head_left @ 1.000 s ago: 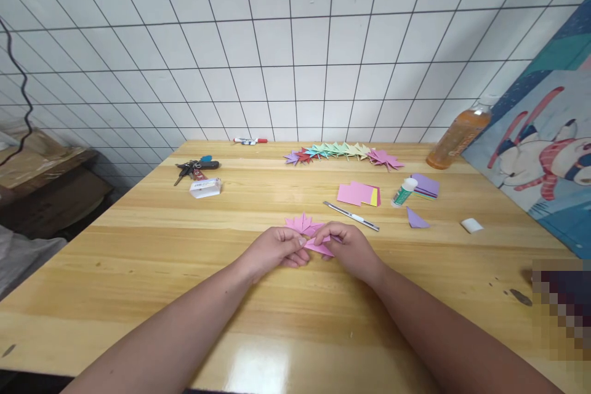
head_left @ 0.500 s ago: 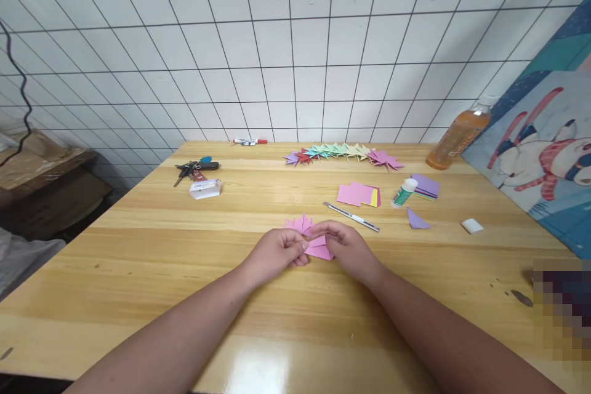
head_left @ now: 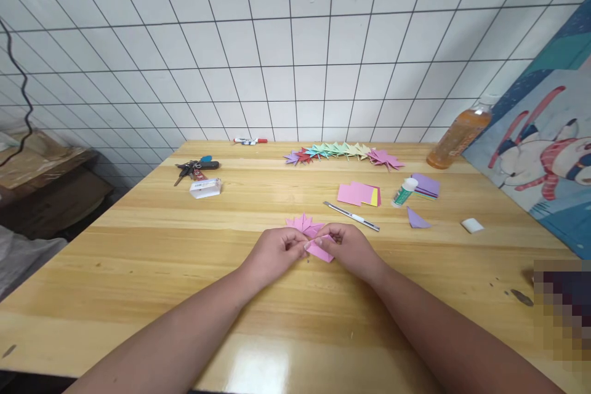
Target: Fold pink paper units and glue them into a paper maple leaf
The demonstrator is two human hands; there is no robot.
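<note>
I count one folded pink paper piece [head_left: 322, 252] above the pale wooden table [head_left: 221, 326], pinched by left hand [head_left: 278, 250] and right hand [head_left: 349, 247], one spiky pink paper fan [head_left: 303, 223] just beyond, then one slim silver cutter [head_left: 351, 217], one green-and-white glue stick [head_left: 404, 193].

A white wall [head_left: 212, 43] with dark grid lines rises behind a pale wooden table [head_left: 152, 283], whose near edge catches a bright patch of light [head_left: 257, 366]. On the left, a black cord [head_left: 24, 86] hangs above a brown box [head_left: 50, 163]; on the right stands a blue panel [head_left: 530, 160] with a cartoon animal on skis.
</note>
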